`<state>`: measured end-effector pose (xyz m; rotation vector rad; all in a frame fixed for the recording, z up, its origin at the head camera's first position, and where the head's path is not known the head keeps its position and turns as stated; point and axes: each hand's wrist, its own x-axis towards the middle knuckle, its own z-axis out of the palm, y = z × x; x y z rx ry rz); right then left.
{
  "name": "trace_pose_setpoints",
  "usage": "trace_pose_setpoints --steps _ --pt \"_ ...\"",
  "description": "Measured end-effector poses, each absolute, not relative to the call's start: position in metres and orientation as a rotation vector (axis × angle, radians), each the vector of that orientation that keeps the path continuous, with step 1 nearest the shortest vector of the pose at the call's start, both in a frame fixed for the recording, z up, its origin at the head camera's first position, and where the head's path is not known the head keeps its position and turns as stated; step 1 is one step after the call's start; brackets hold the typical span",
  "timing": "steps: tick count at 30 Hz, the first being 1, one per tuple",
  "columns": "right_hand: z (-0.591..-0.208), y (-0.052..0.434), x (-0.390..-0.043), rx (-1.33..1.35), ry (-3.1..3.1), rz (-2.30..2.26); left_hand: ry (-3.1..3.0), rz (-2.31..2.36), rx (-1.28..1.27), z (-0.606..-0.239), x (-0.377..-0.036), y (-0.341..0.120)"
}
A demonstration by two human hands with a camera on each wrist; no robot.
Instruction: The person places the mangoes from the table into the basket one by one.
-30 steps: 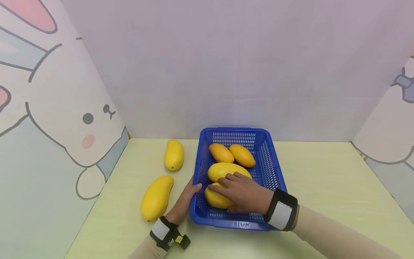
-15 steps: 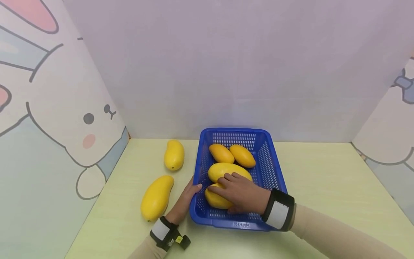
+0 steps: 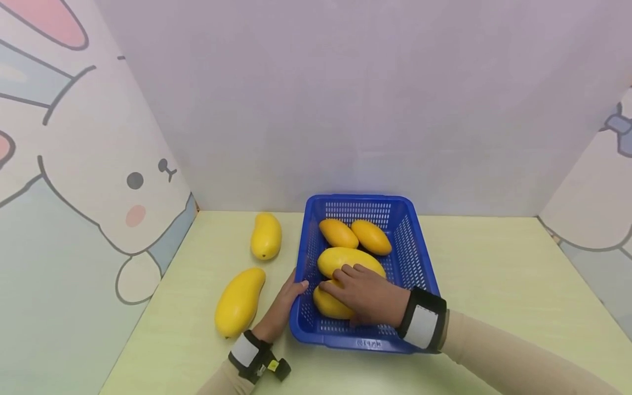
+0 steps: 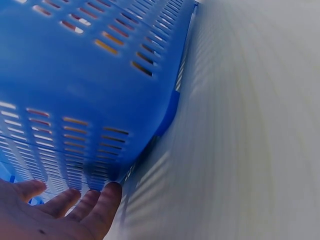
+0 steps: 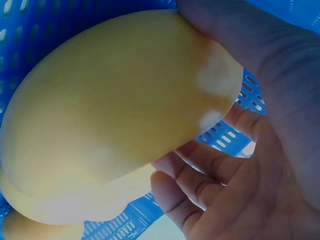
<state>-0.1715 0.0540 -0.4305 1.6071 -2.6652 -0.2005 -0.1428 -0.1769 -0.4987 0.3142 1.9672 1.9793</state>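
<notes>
One yellow mango (image 3: 332,304), the nearest in the blue basket (image 3: 365,344), is gripped by your right hand (image 3: 371,295), thumb on one side and fingers set apart on the other. Whether the fruit rests on the basket's floor cannot be told. A second yellow mango (image 3: 345,259) lies just behind it, partly covered by your fingers; farther back, a left orange mango (image 3: 338,234) and a right orange mango (image 3: 371,237) lie side by side. Your left hand (image 3: 280,309) is at the basket's left side, fingers extended and slightly spread against the slotted outside, thumb at the rim. On the pale table (image 3: 494,280), a large curved mango (image 3: 239,303) lies near your left wrist, with a smaller mango (image 3: 266,237) behind it, toward the grey wall (image 3: 365,99). You wear a black wristband (image 3: 435,320) on your right arm; a cartoon rabbit (image 3: 94,148) appears at far left.
</notes>
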Motion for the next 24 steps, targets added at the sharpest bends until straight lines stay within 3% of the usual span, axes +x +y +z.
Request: trace_pose_setpoints --steps 24 --pt "-0.4304 0.0549 -0.1714 1.578 -2.722 -0.130 1.982 1.977 0.318 -0.4968 -0.1431 -0.1767"
